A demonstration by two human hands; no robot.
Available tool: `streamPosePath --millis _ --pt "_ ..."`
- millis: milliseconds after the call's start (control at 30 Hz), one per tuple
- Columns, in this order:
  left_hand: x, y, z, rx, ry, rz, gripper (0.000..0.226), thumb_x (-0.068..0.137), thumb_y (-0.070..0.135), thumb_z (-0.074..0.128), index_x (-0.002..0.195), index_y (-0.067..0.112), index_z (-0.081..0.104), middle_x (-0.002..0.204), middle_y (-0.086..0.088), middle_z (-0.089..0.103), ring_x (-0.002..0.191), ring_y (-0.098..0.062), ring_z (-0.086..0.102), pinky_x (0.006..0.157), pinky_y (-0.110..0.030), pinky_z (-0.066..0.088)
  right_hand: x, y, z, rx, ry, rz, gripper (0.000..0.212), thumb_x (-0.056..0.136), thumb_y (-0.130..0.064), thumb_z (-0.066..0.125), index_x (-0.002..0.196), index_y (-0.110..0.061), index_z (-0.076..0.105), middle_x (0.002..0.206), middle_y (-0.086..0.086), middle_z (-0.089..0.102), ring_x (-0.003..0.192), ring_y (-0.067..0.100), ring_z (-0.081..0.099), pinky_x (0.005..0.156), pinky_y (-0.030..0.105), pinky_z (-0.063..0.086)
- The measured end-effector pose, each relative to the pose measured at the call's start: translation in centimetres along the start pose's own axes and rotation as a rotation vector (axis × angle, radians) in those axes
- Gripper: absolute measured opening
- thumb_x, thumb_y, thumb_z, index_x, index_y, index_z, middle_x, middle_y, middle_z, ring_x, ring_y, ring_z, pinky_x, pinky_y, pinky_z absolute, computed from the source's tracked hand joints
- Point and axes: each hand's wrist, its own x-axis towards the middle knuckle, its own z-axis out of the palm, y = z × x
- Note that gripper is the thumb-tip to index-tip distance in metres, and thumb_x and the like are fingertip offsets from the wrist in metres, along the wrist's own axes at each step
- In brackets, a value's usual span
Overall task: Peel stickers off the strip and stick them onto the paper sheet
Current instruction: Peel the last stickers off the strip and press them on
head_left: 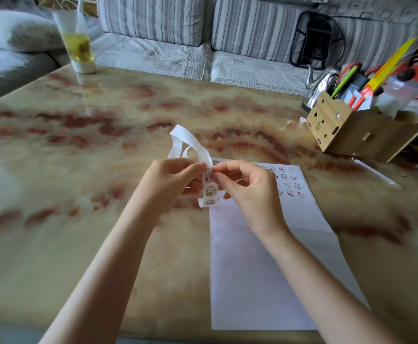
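Observation:
A white sticker strip (pixel 209 189) curls up above the marble table, its bare backing looping away from me and small cartoon stickers showing on its lower part. My left hand (pixel 170 182) grips the strip from the left with curled fingers. My right hand (pixel 245 184) pinches at the strip's right edge near its top sticker with thumb and forefinger. A white paper sheet (pixel 265 256) lies flat under my right hand, and several small stickers (pixel 289 181) sit in rows near its far end.
A wooden organizer (pixel 351 127) with pens and scissors stands at the right, a metal kettle (pixel 322 83) behind it. A tall cup of yellow drink (pixel 79 45) sits at the table's far left edge. A striped sofa (pixel 165 33) runs behind the table.

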Motion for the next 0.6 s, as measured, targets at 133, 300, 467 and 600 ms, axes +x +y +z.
streamPosePath --millis 133,300,467,600 --pt "0.08 -0.15 0.04 0.036 0.023 0.023 0.017 0.087 0.016 0.065 0.073 0.013 0.073 0.063 0.002 0.07 0.059 -0.006 0.064 0.067 -0.021 0.058 0.03 0.09 -0.1 -0.047 -0.011 0.003 0.008 0.083 -0.011 0.071 0.084 -0.018 0.072 0.074 -0.011 0.07 0.068 0.004 0.062 0.058 0.015 0.046" --pt "0.04 -0.17 0.05 0.058 0.027 0.016 0.016 0.085 0.015 0.066 0.071 0.013 0.073 0.064 0.001 0.072 0.059 -0.008 0.067 0.063 -0.021 0.057 0.09 0.09 -0.24 -0.122 -0.052 0.011 0.007 0.08 -0.015 0.074 0.079 -0.02 0.069 0.068 -0.023 0.061 0.059 -0.001 0.05 0.059 0.012 0.039" --pt "0.01 -0.15 0.15 0.056 0.026 -0.013 0.016 0.086 0.014 0.065 0.071 0.012 0.073 0.063 0.001 0.072 0.058 -0.01 0.069 0.061 -0.023 0.058 -0.09 0.21 -0.41 -0.139 -0.063 -0.018 0.006 0.081 -0.015 0.073 0.079 -0.017 0.069 0.069 -0.02 0.058 0.056 0.0 0.047 0.057 0.011 0.035" --pt "0.17 -0.38 0.16 0.088 0.054 -0.032 0.018 0.088 0.019 0.064 0.074 0.012 0.073 0.063 0.002 0.072 0.059 -0.012 0.068 0.065 -0.028 0.059 -0.3 0.25 -0.49 -0.185 -0.058 -0.103 0.006 0.084 -0.017 0.071 0.08 -0.015 0.067 0.081 -0.014 0.06 0.066 0.003 0.048 0.063 0.013 0.037"
